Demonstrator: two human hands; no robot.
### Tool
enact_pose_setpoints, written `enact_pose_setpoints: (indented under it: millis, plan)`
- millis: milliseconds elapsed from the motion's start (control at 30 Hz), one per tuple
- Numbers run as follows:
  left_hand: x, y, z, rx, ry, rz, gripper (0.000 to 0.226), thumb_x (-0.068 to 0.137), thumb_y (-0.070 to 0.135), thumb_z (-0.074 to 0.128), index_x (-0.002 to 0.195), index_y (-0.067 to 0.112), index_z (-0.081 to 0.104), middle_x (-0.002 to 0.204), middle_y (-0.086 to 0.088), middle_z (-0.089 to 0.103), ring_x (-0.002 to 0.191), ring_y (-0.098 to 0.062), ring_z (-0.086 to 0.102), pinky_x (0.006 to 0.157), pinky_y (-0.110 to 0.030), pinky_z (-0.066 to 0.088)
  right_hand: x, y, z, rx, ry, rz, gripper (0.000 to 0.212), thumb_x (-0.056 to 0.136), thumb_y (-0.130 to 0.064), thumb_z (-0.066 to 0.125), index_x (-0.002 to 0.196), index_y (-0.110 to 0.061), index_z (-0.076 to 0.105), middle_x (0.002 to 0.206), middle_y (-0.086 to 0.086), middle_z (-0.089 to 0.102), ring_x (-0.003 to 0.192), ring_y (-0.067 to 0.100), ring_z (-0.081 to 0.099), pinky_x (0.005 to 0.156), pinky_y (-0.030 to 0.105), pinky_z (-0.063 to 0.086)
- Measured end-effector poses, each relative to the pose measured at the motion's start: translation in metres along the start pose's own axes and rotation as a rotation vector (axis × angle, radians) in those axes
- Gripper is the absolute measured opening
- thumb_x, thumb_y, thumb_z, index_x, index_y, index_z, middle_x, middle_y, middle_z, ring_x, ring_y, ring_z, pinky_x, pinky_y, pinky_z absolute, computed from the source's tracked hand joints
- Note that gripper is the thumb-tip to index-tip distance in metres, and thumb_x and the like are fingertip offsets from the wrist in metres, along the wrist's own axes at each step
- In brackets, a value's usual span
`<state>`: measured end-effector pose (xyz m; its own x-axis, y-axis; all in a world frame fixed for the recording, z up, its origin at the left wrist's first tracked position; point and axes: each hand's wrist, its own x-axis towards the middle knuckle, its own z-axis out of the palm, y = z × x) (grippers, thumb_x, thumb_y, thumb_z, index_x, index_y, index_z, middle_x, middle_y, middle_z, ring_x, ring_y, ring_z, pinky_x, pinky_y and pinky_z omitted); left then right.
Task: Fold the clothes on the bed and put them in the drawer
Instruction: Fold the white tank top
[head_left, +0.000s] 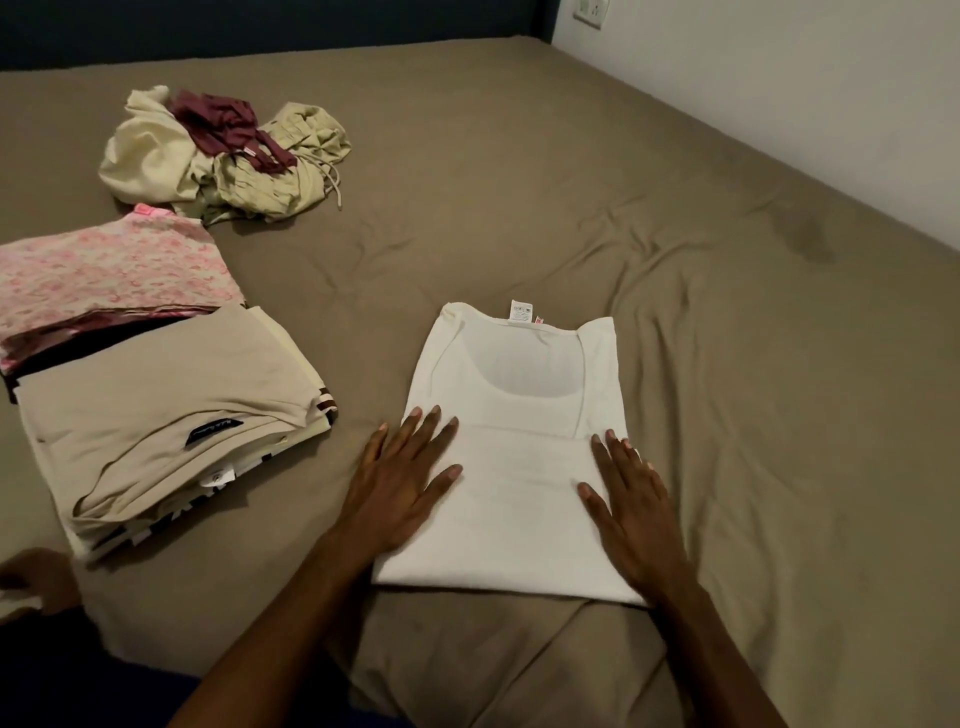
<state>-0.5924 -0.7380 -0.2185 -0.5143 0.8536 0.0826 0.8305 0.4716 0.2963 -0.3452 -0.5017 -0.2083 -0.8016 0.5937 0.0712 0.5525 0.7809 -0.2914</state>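
Both hands flat, fingers straight, gripping nothing: left hand (402, 480) and right hand (631, 499) press the white top (519, 441). Folded stack (171, 415) lies left of it.

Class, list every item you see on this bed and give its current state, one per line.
White sleeveless cotton top: flat, sides folded in.
Left hand: flat, pressing the top.
Right hand: flat, pressing the top.
Beige folded garment stack: folded.
Pink floral folded cloth: folded.
Cream-and-maroon clothes heap: crumpled, unfolded.

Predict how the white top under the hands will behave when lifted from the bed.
The white top looks thin, the sheet showing through its neckline, so probably light and floppy. Lifted by one edge, its fold would likely fall open. Both flat hands, left and right, suggest it slides easily.
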Motion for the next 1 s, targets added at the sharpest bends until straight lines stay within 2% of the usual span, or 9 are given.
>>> enact_pose_setpoints:
  millis: [167, 267, 333, 433, 567, 667, 800, 900, 1000]
  plan:
    - [-0.013, -0.028, -0.009, -0.101, 0.047, -0.006, 0.057, 0.108, 0.050, 0.016, 0.163, 0.034, 0.018, 0.170, 0.011, 0.010, 0.156, -0.005, 0.006, 0.126, -0.036, 0.012, 0.000, 0.031, -0.015, 0.081, -0.023, -0.041, 0.065, 0.107, -0.059, 0.016, 0.165, -0.031, 0.012, 0.172, -0.014, 0.011, 0.158, 0.005, 0.011, 0.128, 0.038, 0.017]
    - [-0.023, -0.055, -0.013, -0.108, 0.099, 0.057, 0.055, 0.107, 0.035, 0.029, 0.161, 0.022, 0.028, 0.167, 0.001, 0.026, 0.154, -0.014, 0.025, 0.123, -0.043, 0.024, -0.016, 0.052, -0.023, 0.121, 0.080, -0.081, 0.055, 0.109, -0.038, 0.032, 0.163, -0.027, 0.027, 0.170, -0.017, 0.018, 0.155, 0.005, 0.022, 0.125, 0.035, 0.025]
    - [-0.027, -0.062, -0.019, -0.043, 0.113, 0.161, 0.056, 0.103, 0.029, 0.036, 0.157, 0.016, 0.038, 0.163, -0.006, 0.036, 0.149, -0.021, 0.037, 0.120, -0.038, 0.027, -0.026, 0.064, -0.023, 0.161, 0.129, -0.076, 0.055, 0.105, -0.028, 0.043, 0.160, -0.031, 0.036, 0.168, -0.018, 0.023, 0.154, 0.009, 0.026, 0.123, 0.043, 0.029]
    - [-0.034, -0.066, -0.031, 0.033, 0.091, 0.345, 0.057, 0.095, 0.029, 0.044, 0.150, 0.017, 0.050, 0.159, -0.007, 0.043, 0.145, -0.021, 0.042, 0.117, -0.025, 0.024, -0.028, 0.067, -0.026, 0.248, 0.078, -0.041, 0.056, 0.100, -0.041, 0.049, 0.155, -0.043, 0.041, 0.169, -0.010, 0.027, 0.152, 0.021, 0.030, 0.120, 0.046, 0.030]
    - [-0.045, -0.067, -0.031, -0.059, 0.022, 0.431, 0.066, 0.092, 0.046, 0.058, 0.153, 0.023, 0.047, 0.163, -0.004, 0.036, 0.151, -0.015, 0.031, 0.119, -0.022, 0.023, -0.028, 0.063, -0.030, 0.078, 0.004, -0.136, 0.057, 0.097, -0.051, 0.046, 0.153, -0.054, 0.037, 0.170, -0.006, 0.026, 0.154, 0.022, 0.028, 0.109, 0.042, 0.027]
    - [-0.047, -0.057, -0.018, 0.045, 0.056, 0.508, 0.068, 0.088, 0.036, 0.057, 0.154, 0.024, 0.045, 0.163, -0.008, 0.036, 0.153, -0.020, 0.026, 0.117, -0.033, 0.026, -0.029, 0.057, -0.028, -0.004, 0.001, -0.229, 0.052, 0.100, -0.057, 0.044, 0.152, -0.051, 0.043, 0.171, -0.002, 0.024, 0.155, 0.026, 0.026, 0.107, 0.042, 0.026]
    - [-0.045, -0.043, -0.014, -0.030, 0.188, 0.529, 0.044, 0.099, 0.031, 0.049, 0.139, 0.020, 0.063, 0.156, -0.003, 0.048, 0.149, -0.027, 0.038, 0.121, -0.050, 0.022, -0.028, 0.050, -0.042, 0.161, 0.020, -0.226, 0.048, 0.100, -0.067, 0.038, 0.137, -0.048, 0.062, 0.171, 0.000, 0.022, 0.158, 0.023, 0.015, 0.117, 0.038, 0.013]
    - [-0.028, -0.030, -0.042, -0.365, 0.258, 0.433, 0.035, 0.098, 0.023, 0.050, 0.125, 0.013, 0.069, 0.132, 0.006, 0.067, 0.127, -0.014, 0.059, 0.117, -0.048, 0.032, -0.004, 0.037, -0.068, 0.463, -0.006, -0.253, 0.043, 0.095, -0.049, 0.057, 0.133, -0.031, 0.070, 0.163, 0.001, 0.041, 0.154, 0.016, 0.031, 0.122, 0.028, 0.023]
    - [0.019, -0.010, -0.081, -0.726, 0.293, 0.142, 0.026, 0.092, 0.021, 0.061, 0.114, 0.033, 0.068, 0.108, 0.015, 0.072, 0.103, -0.006, 0.068, 0.092, -0.037, 0.054, 0.035, 0.013, -0.093, 0.855, 0.008, -0.010, 0.035, 0.098, -0.002, 0.064, 0.113, -0.030, 0.078, 0.114, -0.009, 0.078, 0.112, 0.004, 0.070, 0.094, 0.020, 0.053]
